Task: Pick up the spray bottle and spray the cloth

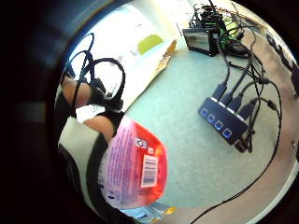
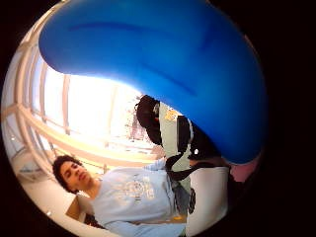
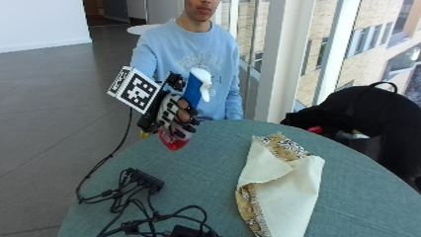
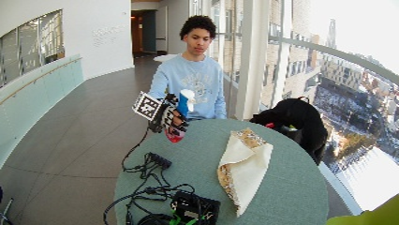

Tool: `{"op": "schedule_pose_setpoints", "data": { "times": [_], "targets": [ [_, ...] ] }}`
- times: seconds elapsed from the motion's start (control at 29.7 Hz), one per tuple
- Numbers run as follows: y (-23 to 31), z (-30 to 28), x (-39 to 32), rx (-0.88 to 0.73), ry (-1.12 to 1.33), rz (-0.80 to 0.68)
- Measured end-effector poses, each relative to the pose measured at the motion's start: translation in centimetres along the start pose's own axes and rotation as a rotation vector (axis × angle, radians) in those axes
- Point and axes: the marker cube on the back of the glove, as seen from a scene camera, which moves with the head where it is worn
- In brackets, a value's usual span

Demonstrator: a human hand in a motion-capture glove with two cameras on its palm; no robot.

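Above the table (image 3: 197, 173), near its edge closest to the seated person, the gloved right hand (image 3: 172, 114) holds the spray bottle (image 3: 188, 106) lifted clear of the surface. The grip is clamped on the bottle: its fingers (image 3: 182, 113) curl round the blue neck, the white nozzle (image 3: 202, 81) stands above them, and the red base (image 3: 172, 140) hangs below. From the little finger side palm view, the bottle's pink and red label (image 1: 135, 168) lies right by the palm, over the table. From the thumb side palm view, the blue top fills the space next to the palm. Well apart from the grip, off towards the window side, the folded cream cloth (image 3: 276, 182) lies flat. Below the grip, nearer the camera, a hub (image 3: 146, 180) with cables (image 3: 131, 217) rests on the table.
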Motion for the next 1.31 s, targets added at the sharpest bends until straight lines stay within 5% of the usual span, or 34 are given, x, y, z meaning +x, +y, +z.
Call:
{"op": "schedule_pose_setpoints", "data": {
  "times": [0.54,1.31],
  "targets": [
    [-9.2,6.4,-4.5,-0.441,0.163,0.076],
    [-11.2,11.8,-2.4,-0.637,0.187,0.183]
  ]
}}
